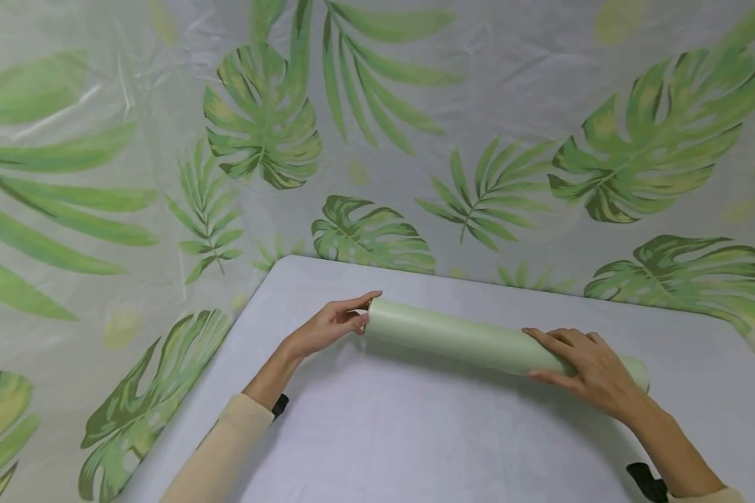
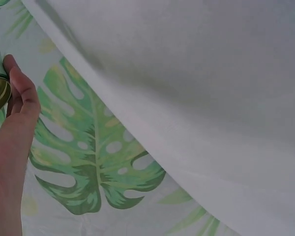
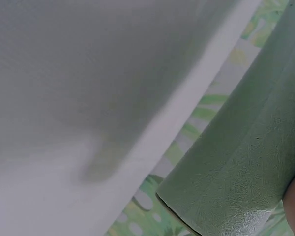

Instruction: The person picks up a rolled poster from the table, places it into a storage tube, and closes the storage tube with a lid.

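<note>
A long pale green tube (image 1: 447,334) is held in both hands above the white table, sloping a little down to the right in the head view. My left hand (image 1: 327,325) pinches its left end, thumb and fingers at the rim. A gold-coloured round end piece (image 2: 0,96) shows there in the left wrist view, beside the fingers. Near the other end, my right hand (image 1: 588,367) grips the tube from above, fingers over the far side and thumb on the near side. The right wrist view shows the tube's textured surface (image 3: 236,152) and dark-edged end.
The white table (image 1: 377,433) has rounded far corners, and the tube's shadow falls on it. Behind and to the left hangs or lies a glossy sheet (image 1: 377,168) printed with green leaves. Dark straps are on both wrists.
</note>
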A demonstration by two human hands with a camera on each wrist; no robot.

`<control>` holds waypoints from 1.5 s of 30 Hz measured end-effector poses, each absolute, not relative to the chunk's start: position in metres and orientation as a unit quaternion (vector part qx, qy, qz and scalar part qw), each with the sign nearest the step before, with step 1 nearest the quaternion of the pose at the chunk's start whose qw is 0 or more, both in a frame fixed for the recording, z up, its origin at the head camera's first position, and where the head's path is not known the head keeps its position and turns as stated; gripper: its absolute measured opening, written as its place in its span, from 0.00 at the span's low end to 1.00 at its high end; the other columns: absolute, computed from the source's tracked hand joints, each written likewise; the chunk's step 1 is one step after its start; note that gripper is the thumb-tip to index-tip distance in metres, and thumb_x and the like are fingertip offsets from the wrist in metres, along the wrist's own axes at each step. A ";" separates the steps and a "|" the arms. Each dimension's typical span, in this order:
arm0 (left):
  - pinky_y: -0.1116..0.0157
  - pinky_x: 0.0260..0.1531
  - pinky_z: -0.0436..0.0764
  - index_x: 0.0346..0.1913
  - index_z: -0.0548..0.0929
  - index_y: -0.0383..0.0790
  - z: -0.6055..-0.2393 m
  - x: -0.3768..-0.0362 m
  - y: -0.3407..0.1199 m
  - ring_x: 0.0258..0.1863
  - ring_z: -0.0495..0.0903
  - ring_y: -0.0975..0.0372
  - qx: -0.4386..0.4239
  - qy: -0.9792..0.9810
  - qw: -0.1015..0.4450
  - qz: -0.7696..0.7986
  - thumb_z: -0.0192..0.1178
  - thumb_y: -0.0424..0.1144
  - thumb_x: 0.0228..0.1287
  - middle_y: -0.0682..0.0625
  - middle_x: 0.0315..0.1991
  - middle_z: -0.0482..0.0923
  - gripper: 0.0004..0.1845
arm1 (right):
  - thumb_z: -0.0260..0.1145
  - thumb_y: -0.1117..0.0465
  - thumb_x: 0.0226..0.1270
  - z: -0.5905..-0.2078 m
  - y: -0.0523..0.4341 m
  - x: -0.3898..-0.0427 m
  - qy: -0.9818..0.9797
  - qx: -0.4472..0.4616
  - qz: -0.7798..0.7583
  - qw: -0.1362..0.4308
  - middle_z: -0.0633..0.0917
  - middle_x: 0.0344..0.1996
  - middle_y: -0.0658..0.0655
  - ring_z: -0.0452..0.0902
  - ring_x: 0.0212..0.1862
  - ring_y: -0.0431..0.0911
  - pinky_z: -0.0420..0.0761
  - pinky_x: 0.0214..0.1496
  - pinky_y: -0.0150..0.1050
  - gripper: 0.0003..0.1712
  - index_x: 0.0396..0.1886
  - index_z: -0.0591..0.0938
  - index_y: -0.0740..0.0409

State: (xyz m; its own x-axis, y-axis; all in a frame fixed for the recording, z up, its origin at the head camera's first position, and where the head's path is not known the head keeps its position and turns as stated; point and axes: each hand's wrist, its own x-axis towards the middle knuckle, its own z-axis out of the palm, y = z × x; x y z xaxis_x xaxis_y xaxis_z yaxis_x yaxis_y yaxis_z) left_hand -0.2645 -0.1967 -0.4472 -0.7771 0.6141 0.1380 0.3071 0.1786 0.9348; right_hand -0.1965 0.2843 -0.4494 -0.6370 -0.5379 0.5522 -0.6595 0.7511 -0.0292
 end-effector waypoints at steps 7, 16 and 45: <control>0.53 0.58 0.83 0.81 0.63 0.51 -0.441 -0.264 -0.203 0.53 0.85 0.47 0.305 0.779 0.154 0.527 0.56 0.37 0.80 0.44 0.64 0.75 0.31 | 0.84 0.48 0.45 -0.456 0.284 -0.193 -0.909 0.310 0.136 0.242 0.87 0.48 0.49 0.84 0.45 0.48 0.67 0.44 0.39 0.48 0.71 0.79 0.42; 0.65 0.52 0.86 0.78 0.67 0.38 -0.446 -0.258 -0.207 0.50 0.88 0.58 0.331 0.759 0.133 0.544 0.62 0.30 0.74 0.36 0.67 0.73 0.32 | 0.84 0.46 0.46 -0.458 0.281 -0.190 -0.911 0.314 0.129 0.234 0.87 0.49 0.48 0.83 0.48 0.48 0.66 0.44 0.38 0.48 0.72 0.78 0.41; 0.65 0.52 0.84 0.80 0.65 0.42 -0.452 -0.258 -0.211 0.50 0.87 0.51 0.277 0.788 0.160 0.526 0.58 0.39 0.79 0.37 0.64 0.76 0.31 | 0.79 0.45 0.58 -0.454 0.275 -0.196 -0.931 0.293 0.152 0.152 0.89 0.51 0.48 0.83 0.50 0.46 0.70 0.44 0.37 0.42 0.73 0.77 0.35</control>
State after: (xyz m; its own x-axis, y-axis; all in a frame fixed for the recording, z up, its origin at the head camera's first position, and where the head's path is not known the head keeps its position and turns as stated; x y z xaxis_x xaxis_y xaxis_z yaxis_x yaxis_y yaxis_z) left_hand -0.2581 -0.2115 -0.4522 -0.7948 0.6056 0.0389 0.2679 0.2927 0.9179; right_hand -0.1963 0.2749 -0.4542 -0.7815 -0.5001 0.3730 -0.5928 0.7816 -0.1942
